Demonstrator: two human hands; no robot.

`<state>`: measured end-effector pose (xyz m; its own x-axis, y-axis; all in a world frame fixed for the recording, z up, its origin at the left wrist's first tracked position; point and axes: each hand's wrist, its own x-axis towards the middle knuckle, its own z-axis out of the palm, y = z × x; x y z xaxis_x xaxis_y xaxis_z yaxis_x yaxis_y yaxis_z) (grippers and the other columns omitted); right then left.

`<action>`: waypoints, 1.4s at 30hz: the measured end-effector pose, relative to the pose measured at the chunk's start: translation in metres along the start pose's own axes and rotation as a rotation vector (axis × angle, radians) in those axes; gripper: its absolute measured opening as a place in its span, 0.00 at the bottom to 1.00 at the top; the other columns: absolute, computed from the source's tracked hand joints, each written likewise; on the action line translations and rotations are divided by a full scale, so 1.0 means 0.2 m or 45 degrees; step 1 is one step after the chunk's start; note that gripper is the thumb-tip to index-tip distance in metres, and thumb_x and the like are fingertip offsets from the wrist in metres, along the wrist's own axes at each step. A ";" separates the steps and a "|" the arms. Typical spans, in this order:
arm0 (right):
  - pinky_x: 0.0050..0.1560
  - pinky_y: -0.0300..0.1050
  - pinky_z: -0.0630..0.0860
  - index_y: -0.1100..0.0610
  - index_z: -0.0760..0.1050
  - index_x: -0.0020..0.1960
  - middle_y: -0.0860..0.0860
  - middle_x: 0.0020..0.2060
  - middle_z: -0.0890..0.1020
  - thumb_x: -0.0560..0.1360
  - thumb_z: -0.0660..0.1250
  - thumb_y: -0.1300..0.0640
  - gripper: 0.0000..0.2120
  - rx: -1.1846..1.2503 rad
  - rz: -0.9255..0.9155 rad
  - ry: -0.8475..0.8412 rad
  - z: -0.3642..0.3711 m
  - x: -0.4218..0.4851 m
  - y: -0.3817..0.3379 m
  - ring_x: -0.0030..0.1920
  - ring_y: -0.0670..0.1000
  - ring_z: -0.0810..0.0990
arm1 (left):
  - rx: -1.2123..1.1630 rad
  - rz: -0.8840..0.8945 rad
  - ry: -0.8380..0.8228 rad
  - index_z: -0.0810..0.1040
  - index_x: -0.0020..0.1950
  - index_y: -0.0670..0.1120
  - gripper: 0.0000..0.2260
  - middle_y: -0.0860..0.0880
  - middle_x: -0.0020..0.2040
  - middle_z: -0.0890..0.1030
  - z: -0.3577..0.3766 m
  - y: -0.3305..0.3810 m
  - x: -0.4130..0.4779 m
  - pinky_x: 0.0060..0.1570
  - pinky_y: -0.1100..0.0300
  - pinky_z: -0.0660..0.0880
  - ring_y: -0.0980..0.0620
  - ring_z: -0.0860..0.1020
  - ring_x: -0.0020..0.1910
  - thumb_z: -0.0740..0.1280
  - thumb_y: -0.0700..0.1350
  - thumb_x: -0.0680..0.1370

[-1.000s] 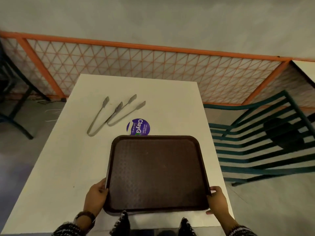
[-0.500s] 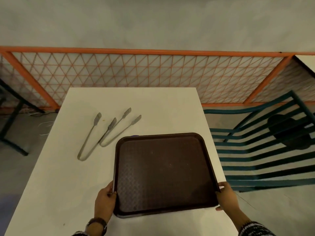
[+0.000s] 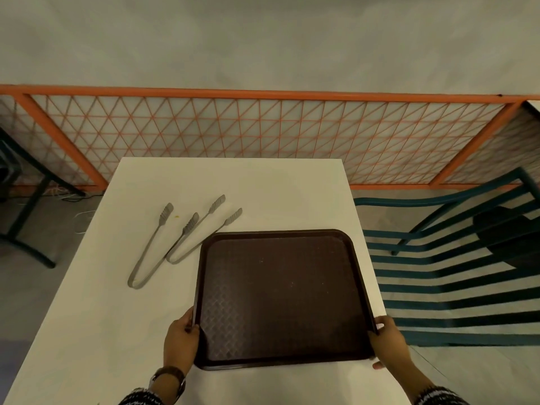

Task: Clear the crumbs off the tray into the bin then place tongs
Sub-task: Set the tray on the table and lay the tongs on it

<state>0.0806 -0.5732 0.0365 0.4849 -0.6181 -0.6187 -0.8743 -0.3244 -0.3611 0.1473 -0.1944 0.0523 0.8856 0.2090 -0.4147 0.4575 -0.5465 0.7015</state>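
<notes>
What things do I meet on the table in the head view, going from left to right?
longer tongs → shorter tongs → left hand → tray → right hand

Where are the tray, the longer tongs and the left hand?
tray (image 3: 280, 293), head view, middle of its floor
longer tongs (image 3: 152, 247), head view, left arm's middle
left hand (image 3: 181, 340), head view, back of hand
</notes>
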 end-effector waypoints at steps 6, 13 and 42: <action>0.51 0.54 0.79 0.55 0.66 0.65 0.57 0.60 0.75 0.77 0.63 0.54 0.18 -0.276 -0.238 0.251 0.00 -0.03 -0.07 0.53 0.58 0.79 | -0.109 -0.140 0.057 0.73 0.64 0.41 0.17 0.41 0.58 0.79 -0.05 -0.04 0.07 0.59 0.52 0.72 0.43 0.77 0.54 0.59 0.36 0.76; 0.45 0.48 0.76 0.55 0.72 0.55 0.54 0.43 0.81 0.78 0.60 0.54 0.08 -0.233 -0.682 0.014 0.22 -0.14 -0.69 0.44 0.57 0.81 | -0.167 -0.019 0.160 0.76 0.60 0.43 0.15 0.42 0.61 0.76 -0.19 -0.03 0.14 0.57 0.58 0.68 0.51 0.72 0.52 0.58 0.34 0.77; 0.40 0.58 0.79 0.55 0.65 0.39 0.60 0.38 0.79 0.77 0.62 0.55 0.10 -0.081 -1.174 -0.365 1.23 -0.73 -1.61 0.38 0.61 0.81 | -0.341 -0.118 0.432 0.77 0.58 0.48 0.15 0.51 0.55 0.74 -0.58 -0.34 0.30 0.52 0.66 0.67 0.54 0.74 0.49 0.59 0.35 0.75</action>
<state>0.2968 -0.2029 0.0719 0.9607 0.0945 -0.2610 -0.1428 -0.6380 -0.7567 0.1778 -0.0509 0.0459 0.7955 0.5261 -0.3006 0.5012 -0.2927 0.8143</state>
